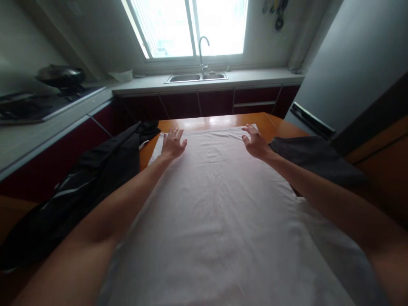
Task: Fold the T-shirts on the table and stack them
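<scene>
A white cloth garment, likely a shirt (216,204), lies spread over the wooden table (207,123), with small wrinkles down its middle. Its far edge runs nearly straight near the table's back. My left hand (174,143) rests on the far left corner of the cloth, palm down with fingers spread. On the far right corner is my right hand (255,142), its fingers apart and slightly bent. A part of the cloth like a sleeve spreads out at the lower right, partly behind my right forearm.
Dark clothing (95,170) hangs over the table's left side; a dark grey garment (315,157) lies at the right. Beyond stand a counter with a double sink (197,77) and tap (201,55). A wok (60,75) sits on the stove at left, a fridge (350,63) at right.
</scene>
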